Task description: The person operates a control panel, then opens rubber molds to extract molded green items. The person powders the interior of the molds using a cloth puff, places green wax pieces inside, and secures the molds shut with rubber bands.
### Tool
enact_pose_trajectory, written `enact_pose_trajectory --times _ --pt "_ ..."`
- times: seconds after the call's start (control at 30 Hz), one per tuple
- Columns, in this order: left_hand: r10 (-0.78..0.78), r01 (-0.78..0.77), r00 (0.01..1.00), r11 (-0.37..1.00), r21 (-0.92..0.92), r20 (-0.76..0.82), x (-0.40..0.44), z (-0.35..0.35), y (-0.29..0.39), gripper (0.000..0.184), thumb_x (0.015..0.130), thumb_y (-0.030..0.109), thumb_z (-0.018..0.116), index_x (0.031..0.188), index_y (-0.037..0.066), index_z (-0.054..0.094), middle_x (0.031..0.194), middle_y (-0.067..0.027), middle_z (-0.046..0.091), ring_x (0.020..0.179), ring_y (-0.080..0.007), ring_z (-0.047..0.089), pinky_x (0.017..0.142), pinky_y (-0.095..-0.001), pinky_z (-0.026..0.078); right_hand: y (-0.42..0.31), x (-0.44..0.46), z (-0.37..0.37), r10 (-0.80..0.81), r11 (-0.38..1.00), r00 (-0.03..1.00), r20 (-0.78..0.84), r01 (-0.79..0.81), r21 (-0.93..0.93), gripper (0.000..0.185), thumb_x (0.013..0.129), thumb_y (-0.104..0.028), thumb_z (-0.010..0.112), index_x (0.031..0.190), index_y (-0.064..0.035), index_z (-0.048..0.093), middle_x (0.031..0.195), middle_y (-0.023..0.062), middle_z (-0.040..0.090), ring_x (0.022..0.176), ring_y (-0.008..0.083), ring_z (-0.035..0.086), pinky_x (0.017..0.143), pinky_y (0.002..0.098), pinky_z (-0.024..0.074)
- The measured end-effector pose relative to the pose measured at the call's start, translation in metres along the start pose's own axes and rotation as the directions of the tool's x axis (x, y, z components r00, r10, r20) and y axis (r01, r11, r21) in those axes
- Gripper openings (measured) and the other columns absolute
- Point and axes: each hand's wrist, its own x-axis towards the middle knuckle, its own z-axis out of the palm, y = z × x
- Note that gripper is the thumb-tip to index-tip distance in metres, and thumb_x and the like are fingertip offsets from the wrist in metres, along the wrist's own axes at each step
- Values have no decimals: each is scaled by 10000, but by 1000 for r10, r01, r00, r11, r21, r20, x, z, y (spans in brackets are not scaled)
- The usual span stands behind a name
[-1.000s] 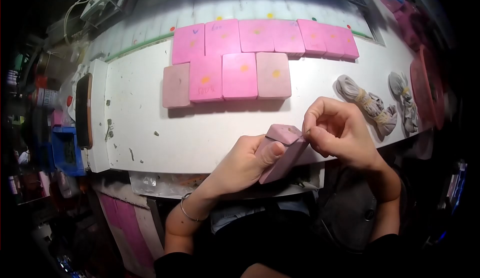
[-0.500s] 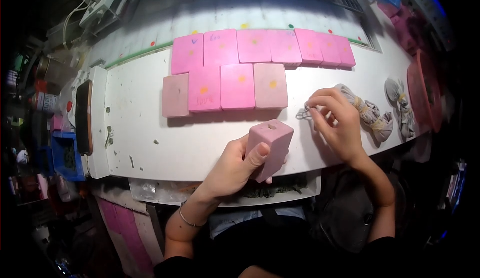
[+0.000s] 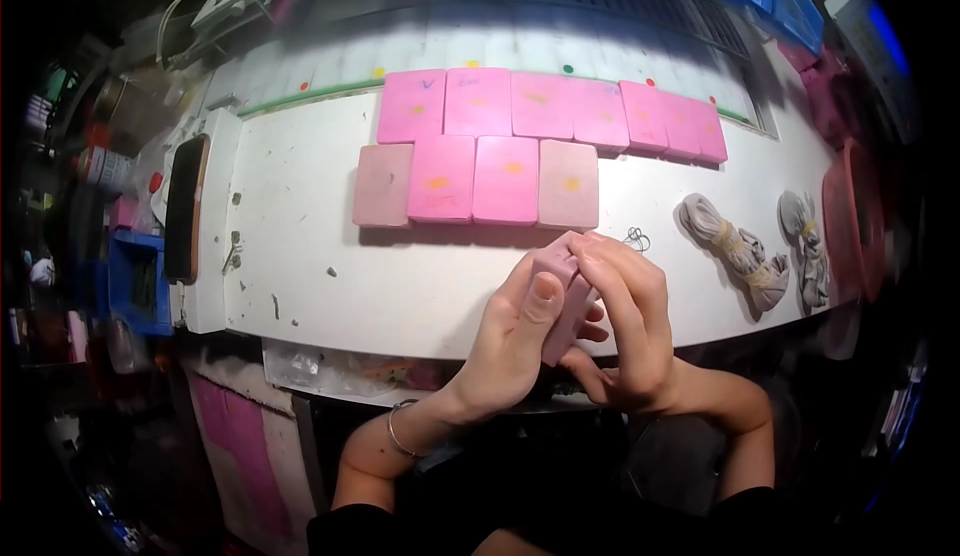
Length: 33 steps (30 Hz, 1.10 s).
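Just past the table's front edge, my left hand (image 3: 510, 331) grips a dull pink rubber mold block (image 3: 560, 256), thumb pressed on its near face. My right hand (image 3: 635, 316) is closed over the block's right side, fingertips at its top and thumb low down. A dark line shows near the block's top; I cannot tell whether its halves are parted. Beyond my right hand, a thin looped wire piece (image 3: 636, 241) lies on the white table (image 3: 310, 276). Two rows of pink blocks, including a bright pink block (image 3: 442, 176) and a paler block (image 3: 568, 181), sit farther back.
On the right are a grey bundle (image 3: 735, 246) tied with bands, a second bundle (image 3: 800, 231) and a reddish basin (image 3: 850, 216). A phone (image 3: 187, 211) rests at the left edge near a blue bin (image 3: 140, 276). Small dark scraps dot the table.
My right hand has let go of the looped wire piece, leaving it on the table, and has moved left onto the block. The block has turned in my left hand. The view has shifted slightly.
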Motion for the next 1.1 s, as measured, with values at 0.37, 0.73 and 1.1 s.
enact_pose_trajectory --times 0.37,0.73,1.1 --pt "-59 21 983 977 -214 -172 -1 8 1 632 938 524 246 1198 -27 415 1027 -113 546 878 -153 564 733 -311 535 -1 -7 17 -183 945 954 -238 103 -311 444 773 -167 660 1113 69 502 1087 202 543 962 321 545 808 375 465" --pt "-292 160 926 877 -453 -238 8 0 8 683 914 589 170 1183 24 444 910 -57 522 826 -167 552 731 -339 518 -24 0 -15 -27 963 995 95 0 268 201 662 -122 730 805 -31 623 786 84 568 696 243 557 629 330 441" --pt "-42 44 999 986 159 -16 -3 -9 3 735 914 582 174 1117 -61 468 908 -99 549 732 -148 544 688 -284 481 -22 11 -14 291 916 957 -19 -272 295 298 753 67 617 1044 12 582 805 120 620 557 180 591 540 268 486"
